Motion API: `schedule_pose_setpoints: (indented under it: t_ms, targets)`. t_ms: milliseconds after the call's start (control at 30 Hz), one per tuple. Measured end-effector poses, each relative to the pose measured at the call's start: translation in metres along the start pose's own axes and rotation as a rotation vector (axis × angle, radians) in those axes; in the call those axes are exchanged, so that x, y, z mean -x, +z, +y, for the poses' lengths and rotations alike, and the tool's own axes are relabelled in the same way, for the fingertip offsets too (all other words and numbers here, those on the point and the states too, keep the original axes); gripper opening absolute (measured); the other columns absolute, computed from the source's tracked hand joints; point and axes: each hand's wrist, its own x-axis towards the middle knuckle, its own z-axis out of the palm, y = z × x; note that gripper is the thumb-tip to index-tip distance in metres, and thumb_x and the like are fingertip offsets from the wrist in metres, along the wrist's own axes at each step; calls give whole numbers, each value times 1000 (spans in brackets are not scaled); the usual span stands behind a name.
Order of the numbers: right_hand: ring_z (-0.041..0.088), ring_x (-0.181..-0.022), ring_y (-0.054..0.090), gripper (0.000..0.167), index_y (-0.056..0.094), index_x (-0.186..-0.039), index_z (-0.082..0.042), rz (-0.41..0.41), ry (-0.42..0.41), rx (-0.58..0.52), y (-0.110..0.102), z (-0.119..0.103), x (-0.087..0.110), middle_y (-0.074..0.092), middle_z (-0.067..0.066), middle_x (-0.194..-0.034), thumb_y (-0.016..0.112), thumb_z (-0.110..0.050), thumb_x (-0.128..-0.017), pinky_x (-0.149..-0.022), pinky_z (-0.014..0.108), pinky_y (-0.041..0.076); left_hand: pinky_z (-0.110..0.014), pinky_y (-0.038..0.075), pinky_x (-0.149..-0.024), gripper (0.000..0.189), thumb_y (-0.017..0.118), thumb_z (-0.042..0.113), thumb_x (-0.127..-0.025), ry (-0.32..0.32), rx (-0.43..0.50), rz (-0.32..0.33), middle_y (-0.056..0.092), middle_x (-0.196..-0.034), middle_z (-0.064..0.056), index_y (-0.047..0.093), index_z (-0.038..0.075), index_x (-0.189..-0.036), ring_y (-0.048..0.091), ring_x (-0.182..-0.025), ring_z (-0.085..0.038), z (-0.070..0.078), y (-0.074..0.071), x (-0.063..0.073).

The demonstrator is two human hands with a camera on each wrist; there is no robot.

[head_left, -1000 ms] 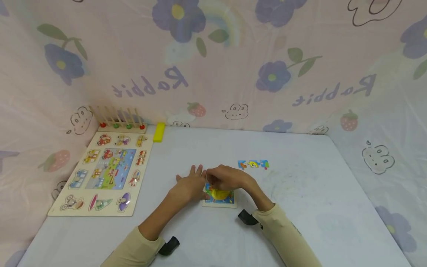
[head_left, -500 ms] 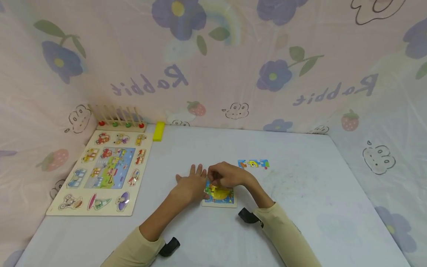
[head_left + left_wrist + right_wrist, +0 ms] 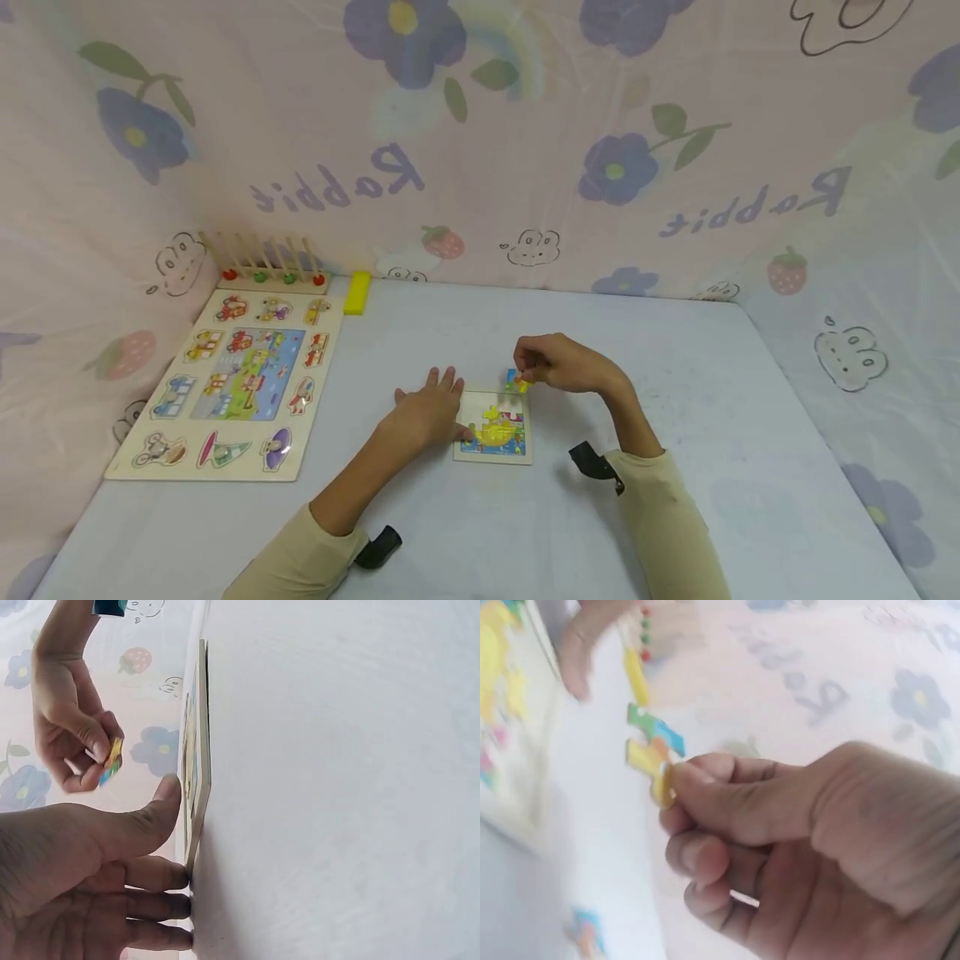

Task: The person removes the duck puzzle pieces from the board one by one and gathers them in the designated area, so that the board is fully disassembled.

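In the head view a small square jigsaw puzzle tray (image 3: pixel 493 459) lies on the table, with a yellow picture in its lower part and a bare pale strip along the top. My left hand (image 3: pixel 423 421) rests at its left edge, fingers spread and thumb on the tray's side. Beyond the tray's far right corner, my right hand (image 3: pixel 562 363) pinches a jigsaw piece (image 3: pixel 654 757) coloured yellow, green and blue, held up between thumb and fingertips. A blurred loose piece (image 3: pixel 589 932) lies on the table in the right wrist view; in the head view my right hand covers that spot.
A large wooden peg puzzle board (image 3: pixel 315 400) with vehicle and toy pieces lies at the left. Behind it stands a peg rack (image 3: pixel 273 283) with red and green beads, next to a yellow block (image 3: pixel 357 293). Patterned cloth walls enclose the white table.
My right hand has moved from over the tray to the right and away from me, now showing a jigsaw piece in its fingers. The tray's bare top strip is uncovered. My left hand stays put.
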Motion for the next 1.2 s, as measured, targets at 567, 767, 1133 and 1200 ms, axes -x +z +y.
schedule_pose_setpoints:
  t_ms: [567,767,1133,1200]
  targets:
    - [13,-68,52,6,66,-97,-3,-49,240,51,-2,41,12,63,7,-82,72,-3,-96,-64,25,45,-77,38,-112,90,80,42,-91,34,-11,14,26,-174,-16,39,4,-161,24,-162,-37,-5,-1,0]
    - [15,-76,51,24,64,-88,-6,-12,351,188,-2,37,16,58,3,-80,85,-17,-88,-68,27,42,-78,38,-111,90,82,42,-90,37,7,23,28,-173,-16,41,3,-160,26,-162,-37,-3,1,2]
    - [15,-77,56,22,68,-87,-4,-46,397,245,1,27,15,66,6,-85,88,-12,-82,-69,27,46,-78,39,-110,89,82,41,-89,48,9,32,30,-172,-17,42,2,-158,27,-161,-38,-3,1,5]
    - [16,-79,58,22,70,-90,-3,-50,395,246,0,27,15,68,7,-89,88,-12,-82,-71,28,47,-78,39,-110,89,82,42,-90,51,9,31,30,-172,-17,42,2,-159,27,-161,-38,-3,0,5]
